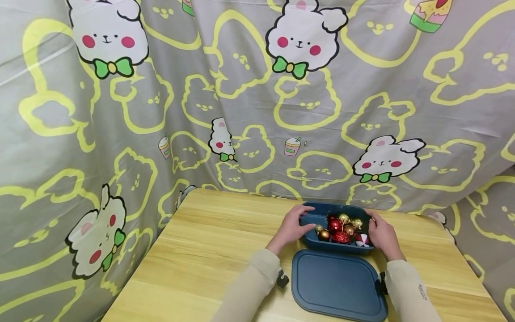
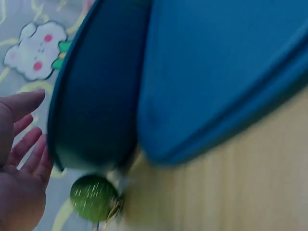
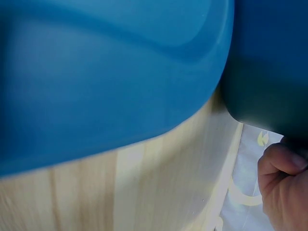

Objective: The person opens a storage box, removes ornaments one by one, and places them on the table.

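Note:
A dark blue box (image 1: 337,247) stands without its lid near the back of the table. Inside it lie Christmas baubles: a shiny red bauble (image 1: 335,225), a gold bauble (image 1: 356,223), a copper bauble (image 1: 324,235), a red-and-white bauble (image 1: 363,240) and others. My right hand (image 1: 383,235) grips the box's right end, its thumb bent in the right wrist view. At the left end is my left hand (image 1: 293,226), fingers spread and loosely bent by the rim. A green glittery bauble (image 2: 94,197) shows beside the box in the left wrist view; I cannot pick it out from the head.
The dark blue lid (image 1: 338,281) lies flat just in front of the box, between the forearms. Under everything is a wooden table (image 1: 193,250). A grey curtain (image 1: 249,107) with cartoon animals hangs along the back and left edges.

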Motion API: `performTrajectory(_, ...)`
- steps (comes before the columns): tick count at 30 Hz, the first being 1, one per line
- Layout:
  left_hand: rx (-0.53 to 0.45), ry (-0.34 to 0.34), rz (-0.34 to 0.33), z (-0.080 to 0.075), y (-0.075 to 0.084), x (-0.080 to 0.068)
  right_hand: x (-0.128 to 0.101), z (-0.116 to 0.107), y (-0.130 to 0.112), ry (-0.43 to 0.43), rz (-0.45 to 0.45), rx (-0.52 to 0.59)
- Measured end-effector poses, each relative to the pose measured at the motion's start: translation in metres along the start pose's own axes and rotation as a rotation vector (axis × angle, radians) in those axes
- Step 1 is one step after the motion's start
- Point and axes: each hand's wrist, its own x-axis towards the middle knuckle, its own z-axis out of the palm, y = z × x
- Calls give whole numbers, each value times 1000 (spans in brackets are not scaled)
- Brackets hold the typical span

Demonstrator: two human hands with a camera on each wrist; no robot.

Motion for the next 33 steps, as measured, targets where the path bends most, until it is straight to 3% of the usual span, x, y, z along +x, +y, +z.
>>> performTrajectory(7, 155, -88, 15, 25, 19, 2, -1, 1, -1, 1, -6, 10)
performTrajectory(14, 354, -117, 33, 45, 32, 8, -2, 1, 0, 9, -7, 4)
performTrajectory(28, 456, -200, 22, 59, 45, 19, 1, 0, 2, 6, -5, -4)
performTrajectory(33, 468, -239, -31, 63, 45, 21, -1, 1, 2, 3, -1, 4)
